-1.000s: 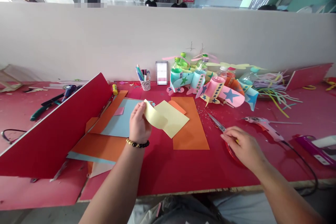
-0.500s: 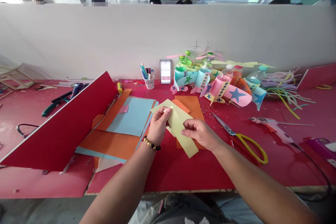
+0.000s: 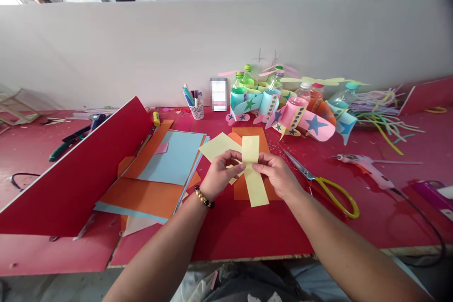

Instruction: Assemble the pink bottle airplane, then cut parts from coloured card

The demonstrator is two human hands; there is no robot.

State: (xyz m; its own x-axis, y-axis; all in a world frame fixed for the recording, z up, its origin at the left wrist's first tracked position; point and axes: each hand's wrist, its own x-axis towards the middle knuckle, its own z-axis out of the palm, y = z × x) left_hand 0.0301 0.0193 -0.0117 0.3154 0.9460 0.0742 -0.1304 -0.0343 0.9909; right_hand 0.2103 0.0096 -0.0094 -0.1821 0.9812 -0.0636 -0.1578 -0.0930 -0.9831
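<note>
A pale yellow paper strip (image 3: 257, 192) is held upright between my two hands, pinched at its middle where it narrows or creases. My left hand (image 3: 226, 172), with a beaded bracelet at the wrist, grips its left edge between thumb and fingers. On the opposite edge, my right hand (image 3: 274, 172) pinches it the same way. Behind my left hand lies a larger yellow sheet (image 3: 217, 145), partly over orange paper (image 3: 242, 191). A small yellow scrap shows beside the left fingers, mostly covered by them.
To the right are scissors (image 3: 323, 184) with yellow handles and a pink glue gun (image 3: 371, 172). Blue sheets (image 3: 177, 153) and orange sheets are stacked left, beside a slanting red board (image 3: 81, 170). Decorated bottle planes (image 3: 297, 108), a phone (image 3: 218, 94) and a pen cup (image 3: 197, 112) stand at the back.
The yellow strip has turned from slanted to nearly upright. My left hand has moved to the strip's left edge, and both hands now pinch it at the middle.
</note>
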